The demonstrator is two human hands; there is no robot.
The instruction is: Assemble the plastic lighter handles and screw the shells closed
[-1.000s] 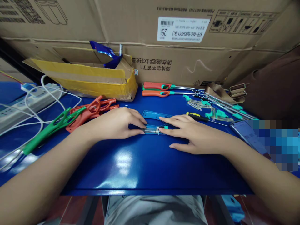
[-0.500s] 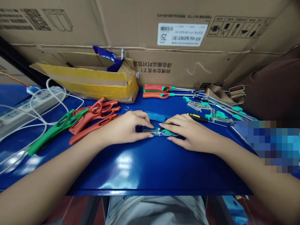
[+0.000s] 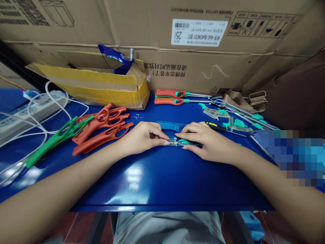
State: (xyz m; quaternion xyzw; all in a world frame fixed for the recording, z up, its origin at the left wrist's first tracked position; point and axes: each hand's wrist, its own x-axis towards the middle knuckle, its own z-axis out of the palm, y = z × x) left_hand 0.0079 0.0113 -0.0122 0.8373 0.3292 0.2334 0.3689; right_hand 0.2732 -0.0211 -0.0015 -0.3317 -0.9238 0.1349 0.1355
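At the middle of the blue table, a blue lighter half-shell lies open side up, holding a clear fuel tank (image 3: 173,140), a teal trigger (image 3: 183,141) and thin white wires. My left hand (image 3: 149,137) pinches the left end of this lighter assembly, thumb below and forefinger above. On its right part my right hand (image 3: 203,140) is closed, with fingers on the upper edge and thumb on the lower; its palm side is hidden. Just behind them rests another blue half-shell (image 3: 169,125), apart from the first.
Orange lighter shells (image 3: 101,135) and a green one (image 3: 50,145) lie left, near white cables and a power strip (image 3: 50,101). Behind are a taped carton (image 3: 101,88) and two orange lighters (image 3: 169,101). Right sit a screwdriver (image 3: 215,126), clear tanks (image 3: 228,120) and small screws (image 3: 137,116) left of centre.
The fingers of my left hand have closed from a spread grip into a pinch at the assembly's left end. My right hand stays nearly in place. The view has shifted slightly.
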